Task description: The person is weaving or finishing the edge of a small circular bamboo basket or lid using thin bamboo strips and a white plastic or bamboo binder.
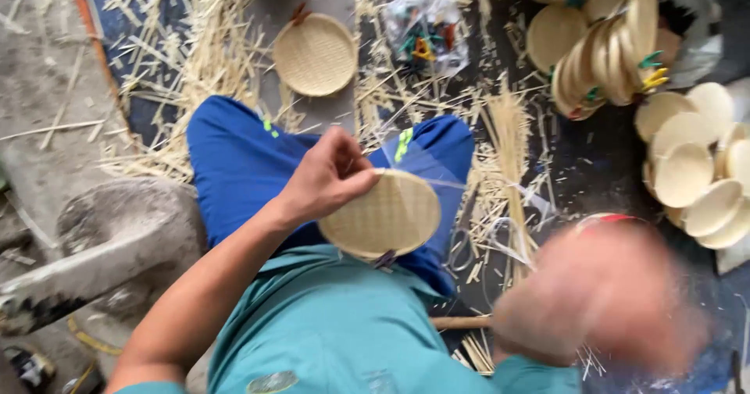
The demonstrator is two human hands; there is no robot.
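Tray: a small round woven bamboo tray (383, 216) sits near the centre of the view, above the lap, tilted with its flat face up; a dark clip shows at its 6 o'clock edge.
Left hand: the left hand (328, 174) meets the tray at its 10 o'clock rim, fingers curled shut and pinching the edge, thumb on top; the bare forearm runs down to 7 o'clock.
Right hand: the right hand (601, 296) is a blur at 4 o'clock from the tray, apart from it; whether its fingers are spread or closed, or hold anything, cannot be told.
Clothes: blue trousers (234, 160) lie under the tray, a teal shirt (328, 324) at 6 o'clock.
Second tray: another tray (315, 54) lies flat on the floor at 11 o'clock, a reddish clip on its upper rim.
Bag: a clear crumpled plastic bag (426, 27) of coloured clips, green, yellow and red, lies at 12 o'clock.
Stack: trays on edge (605, 58), held with green and yellow clips, stand at 2 o'clock.
Pile: pale loose trays (695, 167) overlap at 3 o'clock.
Strips: bamboo strips (508, 152) litter the dark floor between the knees and the piles.
Stone: a grey block (117, 238) sits at 9 o'clock.
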